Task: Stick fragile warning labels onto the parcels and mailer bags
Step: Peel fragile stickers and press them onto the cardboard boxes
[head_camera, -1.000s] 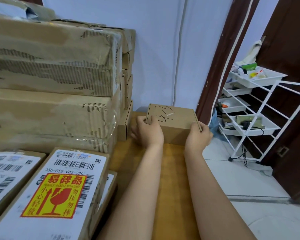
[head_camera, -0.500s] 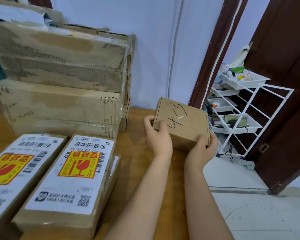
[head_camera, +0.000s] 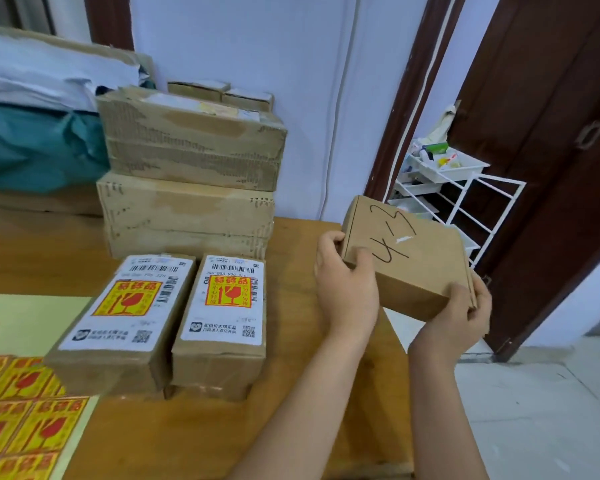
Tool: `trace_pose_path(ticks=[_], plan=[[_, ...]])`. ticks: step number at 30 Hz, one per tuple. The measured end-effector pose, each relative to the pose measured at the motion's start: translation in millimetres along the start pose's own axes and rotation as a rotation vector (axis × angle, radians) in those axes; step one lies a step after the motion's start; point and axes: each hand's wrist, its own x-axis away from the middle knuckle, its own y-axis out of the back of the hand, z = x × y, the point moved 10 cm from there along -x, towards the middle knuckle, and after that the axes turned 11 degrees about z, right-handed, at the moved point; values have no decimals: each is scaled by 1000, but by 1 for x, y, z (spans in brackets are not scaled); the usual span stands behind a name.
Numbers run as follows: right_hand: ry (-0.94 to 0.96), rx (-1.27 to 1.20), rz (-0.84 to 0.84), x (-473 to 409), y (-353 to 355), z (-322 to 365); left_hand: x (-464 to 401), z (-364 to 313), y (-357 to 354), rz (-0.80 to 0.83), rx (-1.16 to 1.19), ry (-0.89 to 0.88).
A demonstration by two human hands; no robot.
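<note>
- The small box (head_camera: 407,261) we're looking at is plain matt brown cardboard, smooth, with marker scrawl on top.
- The stacked cartons (head_camera: 191,181) behind look rougher, corrugated card with torn patches under shiny tape.
- The two parcels (head_camera: 219,320) carry white paper shipping labels, slightly glossy.
- The sticker sheets (head_camera: 32,424) look like glossy yellow paper.
- The worktop (head_camera: 291,393) is smooth wood with a soft sheen.
- The rack (head_camera: 465,209) looks like white-coated metal.

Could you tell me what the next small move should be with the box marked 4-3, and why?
Probably set the box down on the bare table right of the two labelled parcels. Both the left hand and the right hand grip it off the table, its top bears no fragile label, and the label sheet lies at the left.
</note>
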Motion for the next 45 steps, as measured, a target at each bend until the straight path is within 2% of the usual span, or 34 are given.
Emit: trace_pose_path(ticks=[4,13,19,26,30,39,45], plan=[[55,3,18,23,7,55,26,-44,20,17,78,-29],[48,0,268,106,-37,125,67,-121,130,8,52,-34],[-31,-11,466,161,-91,110,70,-132,214,-106,-95,-73],[-117,44,656,193,-123,64,71,-100,264,-196,-231,35],[-150,56,698,199,-128,52,70,-89,264,-154,-301,84],[-162,81,782,203,-134,36,65,-79,258,-11,-235,100],[-127,91,866,208,-129,23,72,-71,263,154,-255,74]])
